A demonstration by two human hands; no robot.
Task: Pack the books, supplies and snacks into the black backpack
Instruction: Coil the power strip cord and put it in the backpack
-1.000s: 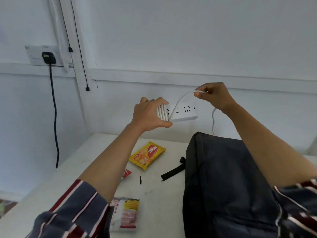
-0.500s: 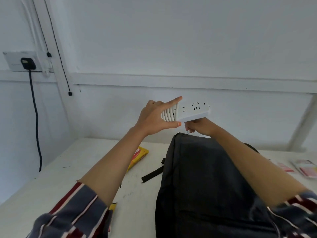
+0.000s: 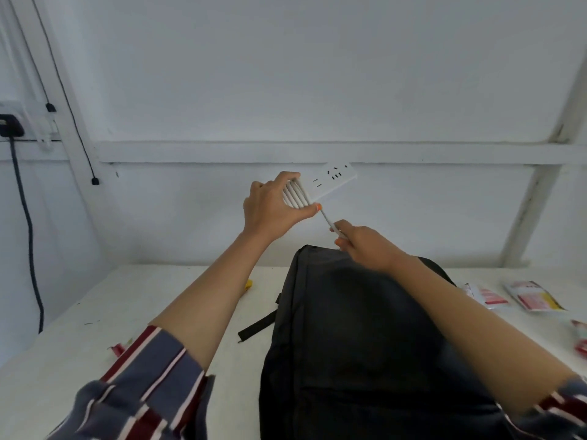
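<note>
Gripping a white rectangular plastic power strip point(image 3: 333, 181) in the left hand point(image 3: 273, 204), fingers and thumb curled round the white cable point(image 3: 295, 193) looped about its end. Pinching the cable's free length taut between fingertips of the right hand point(image 3: 365, 246), just below. Poised above the far end of a black fabric backpack point(image 3: 349, 344) lying flat on a white table point(image 3: 63, 360), with red-and-yellow plastic snack packets point(image 3: 533, 295) lying apart to its right.

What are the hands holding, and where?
The left hand grips the white power strip at its cord-wrapped end; the right hand pinches the loose cord.
</note>
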